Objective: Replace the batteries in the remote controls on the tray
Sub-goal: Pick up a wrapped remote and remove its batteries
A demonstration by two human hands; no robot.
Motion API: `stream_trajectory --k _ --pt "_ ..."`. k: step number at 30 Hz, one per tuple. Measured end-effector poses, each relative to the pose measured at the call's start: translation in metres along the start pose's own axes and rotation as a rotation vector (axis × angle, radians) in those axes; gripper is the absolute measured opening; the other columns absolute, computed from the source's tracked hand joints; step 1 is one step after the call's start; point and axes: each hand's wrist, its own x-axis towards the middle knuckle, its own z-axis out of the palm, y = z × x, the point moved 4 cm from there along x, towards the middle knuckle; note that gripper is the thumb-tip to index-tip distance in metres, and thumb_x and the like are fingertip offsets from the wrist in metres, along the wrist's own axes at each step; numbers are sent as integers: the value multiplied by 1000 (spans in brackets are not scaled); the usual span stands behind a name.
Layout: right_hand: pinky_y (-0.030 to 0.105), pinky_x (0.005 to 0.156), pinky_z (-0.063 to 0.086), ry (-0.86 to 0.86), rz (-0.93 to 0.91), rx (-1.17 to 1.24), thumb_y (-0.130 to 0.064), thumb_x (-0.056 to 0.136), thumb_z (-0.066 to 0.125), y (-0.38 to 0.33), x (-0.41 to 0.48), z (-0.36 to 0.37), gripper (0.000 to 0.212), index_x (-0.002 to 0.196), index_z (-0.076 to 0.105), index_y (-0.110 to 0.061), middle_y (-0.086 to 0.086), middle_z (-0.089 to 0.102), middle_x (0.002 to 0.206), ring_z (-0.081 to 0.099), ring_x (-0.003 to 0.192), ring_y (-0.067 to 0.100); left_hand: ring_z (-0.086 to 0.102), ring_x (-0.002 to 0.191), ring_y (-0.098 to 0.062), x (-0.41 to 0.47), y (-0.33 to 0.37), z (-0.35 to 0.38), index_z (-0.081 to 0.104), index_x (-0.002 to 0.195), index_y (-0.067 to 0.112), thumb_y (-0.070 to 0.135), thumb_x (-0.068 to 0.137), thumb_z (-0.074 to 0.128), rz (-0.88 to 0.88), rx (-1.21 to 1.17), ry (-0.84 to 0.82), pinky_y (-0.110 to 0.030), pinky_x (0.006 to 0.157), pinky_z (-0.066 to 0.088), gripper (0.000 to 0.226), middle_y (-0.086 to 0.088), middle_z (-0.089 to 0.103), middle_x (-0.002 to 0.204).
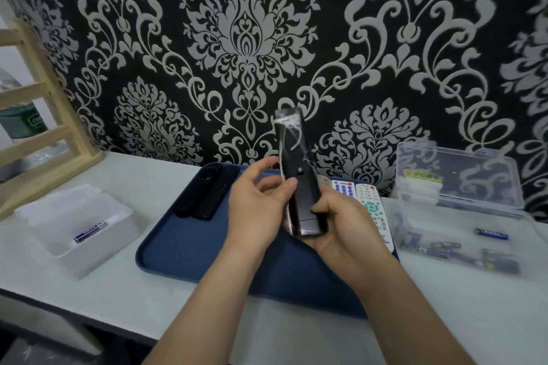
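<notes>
Head camera: holding black remote (pixel 296 151) upright above blue tray (pixel 184 249), toward its right edge; gripping lower end with right hand (pixel 347 231), pinching left side with left hand (pixel 255 207).

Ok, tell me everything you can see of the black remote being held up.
The black remote is long, slim and glossy, plastic-looking, mirroring the wallpaper. It stands nearly upright above the blue tray, top leaning slightly left. The right hand cups its lower end, thumb on its face; the left hand pinches its left edge.
</notes>
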Motion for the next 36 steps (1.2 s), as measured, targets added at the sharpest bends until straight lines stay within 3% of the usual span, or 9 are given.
stream_trajectory --k 3,7,11,18,22,25,27,31,36 --pt "44 78 54 37 -41 -144 -1 92 43 -10 -4 -7 33 116 65 -5 19 69 102 65 87 25 70 78 -5 -6 12 16 68 106 16 -5 82 68 71 -97 -32 -14 69 52 32 -2 74 88" --pt "48 77 56 97 -42 -132 -16 96 49 -19 -4 -15 25 108 67 -6 20 72 99 71 82 28 70 79 -4 -11 12 27 70 99 23 -6 80 70 102 -48 -62 -15 72 53 35 5 75 85" --pt "54 86 54 138 -29 -147 -23 93 47 -20 -3 -22 29 103 71 -10 18 74 102 68 103 38 69 81 -12 -13 12 31 71 103 24 -2 78 74 180 94 -67 -22 78 55 36 11 75 88" --pt "42 83 53 73 15 -106 -31 90 43 -17 0 -23 38 112 70 -16 6 76 103 70 100 24 66 82 -6 -19 15 32 71 107 27 5 75 78 307 223 -27 -22 84 53 39 11 73 88" --pt "53 87 56 45 -14 -163 -39 94 50 -23 -4 -23 34 110 71 -17 17 72 110 68 105 31 61 94 -2 -26 24 33 65 112 37 2 80 72 459 332 -7 -13 77 50 48 16 65 99" --pt "43 73 58 46 -102 -256 -48 100 45 -27 -5 -22 38 109 71 -22 14 74 106 71 98 26 56 103 -5 -29 31 35 65 109 28 -5 83 63 611 495 -44 -17 76 51 43 14 54 110" --pt "39 75 57 62 -133 -308 -52 101 39 -24 -4 -20 44 109 71 -23 9 75 103 72 97 23 55 100 -6 -30 29 38 62 107 24 -8 82 57 668 586 -89 -22 78 49 40 13 55 105" --pt "38 77 57 78 -128 -295 -46 104 36 -20 -3 -19 44 114 69 -19 11 74 106 71 98 23 52 96 -3 -29 28 35 56 112 23 1 86 59 638 606 -80 -19 73 44 34 15 54 103" --pt "29 55 52 63 -143 -324 -41 105 37 -20 -4 -18 41 107 70 -18 12 74 96 70 80 20 54 87 -5 -24 27 29 51 105 29 5 82 64 552 573 -109 -15 69 41 36 14 55 93"
